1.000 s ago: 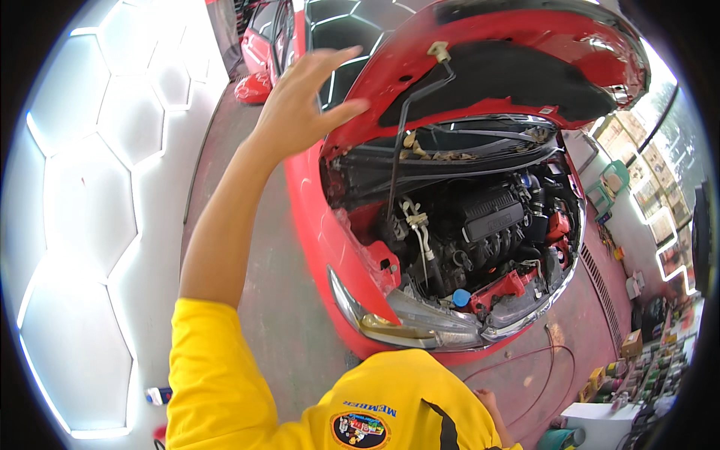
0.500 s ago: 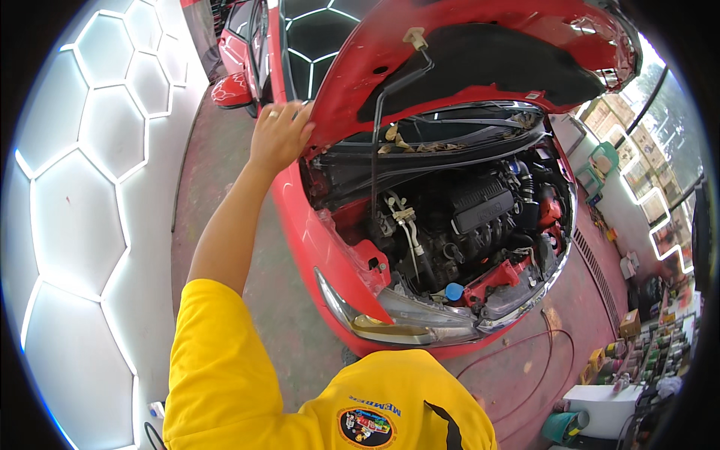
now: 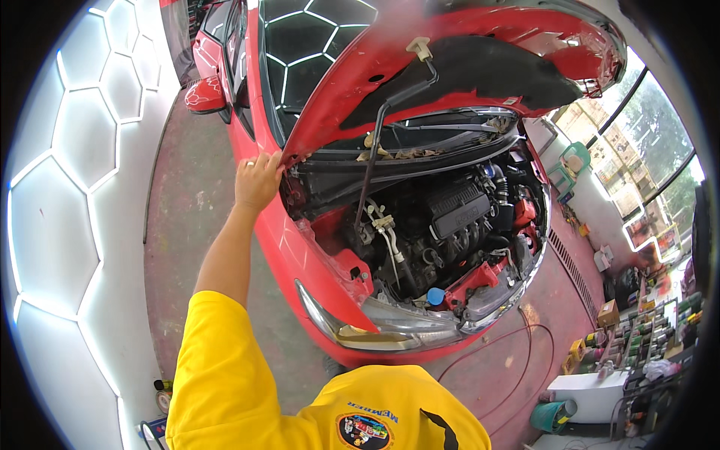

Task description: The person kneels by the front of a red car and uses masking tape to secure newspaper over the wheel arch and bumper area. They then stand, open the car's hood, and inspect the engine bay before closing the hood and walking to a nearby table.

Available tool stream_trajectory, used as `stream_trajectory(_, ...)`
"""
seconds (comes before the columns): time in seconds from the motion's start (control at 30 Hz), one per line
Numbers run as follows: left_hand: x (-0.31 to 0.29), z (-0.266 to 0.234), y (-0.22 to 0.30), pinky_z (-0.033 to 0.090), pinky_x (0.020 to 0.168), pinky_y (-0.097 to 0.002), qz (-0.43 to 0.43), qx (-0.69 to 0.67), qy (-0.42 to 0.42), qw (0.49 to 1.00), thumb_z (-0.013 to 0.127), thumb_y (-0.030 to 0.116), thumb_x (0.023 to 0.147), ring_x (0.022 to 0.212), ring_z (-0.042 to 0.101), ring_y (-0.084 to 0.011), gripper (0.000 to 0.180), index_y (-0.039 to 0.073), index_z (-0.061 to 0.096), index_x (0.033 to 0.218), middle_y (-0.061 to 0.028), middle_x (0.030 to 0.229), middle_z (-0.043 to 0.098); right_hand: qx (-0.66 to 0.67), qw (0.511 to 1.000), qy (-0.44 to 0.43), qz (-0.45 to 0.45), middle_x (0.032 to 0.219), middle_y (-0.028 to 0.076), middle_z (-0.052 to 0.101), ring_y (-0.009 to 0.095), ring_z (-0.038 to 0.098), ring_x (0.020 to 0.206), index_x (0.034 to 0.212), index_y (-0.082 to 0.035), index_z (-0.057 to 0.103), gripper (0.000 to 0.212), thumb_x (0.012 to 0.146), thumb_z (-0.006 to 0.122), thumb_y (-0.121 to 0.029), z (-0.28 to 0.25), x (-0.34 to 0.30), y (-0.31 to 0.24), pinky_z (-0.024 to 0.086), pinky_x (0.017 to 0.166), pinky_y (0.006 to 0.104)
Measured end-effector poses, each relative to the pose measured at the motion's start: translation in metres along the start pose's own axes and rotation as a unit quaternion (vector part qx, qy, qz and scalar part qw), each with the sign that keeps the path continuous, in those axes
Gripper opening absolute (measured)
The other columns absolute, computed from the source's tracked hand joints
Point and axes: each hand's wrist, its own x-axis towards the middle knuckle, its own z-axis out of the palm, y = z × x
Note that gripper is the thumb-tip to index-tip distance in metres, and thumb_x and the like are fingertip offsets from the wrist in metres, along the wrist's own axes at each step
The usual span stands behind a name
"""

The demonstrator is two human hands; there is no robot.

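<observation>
My left hand point(image 3: 257, 182) is stretched forward, its fingers bent and close together at the lower rear corner of the raised red hood point(image 3: 319, 112), where it meets the fender point(image 3: 289, 251). The fingertips are partly hidden. A ring shows on one finger. A dark prop rod point(image 3: 373, 150) stands between the engine bay and the hood's underside. Below the hood lie the black engine cover point(image 3: 459, 210), a blue cap point(image 3: 436, 296) and pale metal pipes point(image 3: 390, 236). Dry leaves point(image 3: 416, 154) rest at the windshield base. My right hand is out of view.
A white wall point(image 3: 52, 225) with glowing hexagon lights runs along the left. To the right are a floor grate point(image 3: 574, 274), a red hose point(image 3: 529, 337), a green chair point(image 3: 570, 169) and several bottles and cans point(image 3: 622, 337). A teal bucket point(image 3: 551, 416) stands near a white box point(image 3: 589, 394).
My left hand has come lower along the hood's edge to its rear corner. The view has shifted, so the car appears further left.
</observation>
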Motion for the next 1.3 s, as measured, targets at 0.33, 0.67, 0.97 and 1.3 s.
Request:
stream_trajectory(0.33,-0.006,-0.007,-0.059,0.057,0.088,-0.0447,-0.286,-0.222,-0.007,0.932,0.07,0.03,0.102,0.098,0.075,-0.0333,0.032,0.007,0.074,0.123,-0.0183,0.103,0.073,0.074,0.995,-0.048,0.039,0.082,0.01,0.077,0.018,0.072,0.067,0.11,-0.001,0.077,0.03,0.096,0.08,-0.027,0.001,-0.027,-0.097,0.058,0.061,0.0337)
stream_trajectory(0.67,0.197,-0.301,0.08,0.049,0.079,-0.0376,-0.029,-0.416,0.172,0.893,0.073,0.034,0.102,0.084,0.062,-0.0181,0.033,0.001,0.076,0.098,-0.0085,0.085,0.07,0.003,0.997,-0.068,0.021,0.083,0.011,0.078,0.021,0.073,0.069,0.114,-0.003,0.078,0.033,0.094,0.082,-0.029,0.025,0.007,-0.134,0.059,0.063,0.0378)
stream_trajectory(0.97,0.269,-0.343,0.158,0.055,0.089,-0.0436,0.089,-0.288,0.115,0.947,0.075,0.032,0.097,0.098,0.072,-0.0313,0.026,0.009,0.077,0.111,-0.0127,0.103,0.076,0.094,0.983,-0.041,-0.15,0.088,0.011,0.075,0.024,0.068,0.076,0.104,-0.003,0.076,0.019,0.096,0.075,-0.02,0.106,0.108,-0.066,0.055,0.066,0.0411)
stream_trajectory(1.3,0.344,-0.377,0.161,0.059,0.083,-0.0393,0.09,0.038,0.256,0.962,0.075,0.046,0.098,0.093,0.077,-0.0248,0.039,0.021,0.074,0.128,-0.006,0.103,0.077,0.021,0.992,-0.123,-0.032,0.111,0.023,0.078,0.038,0.074,0.103,0.112,0.0,0.077,0.041,0.093,0.076,-0.037,0.004,0.135,-0.006,0.058,0.085,0.0495)
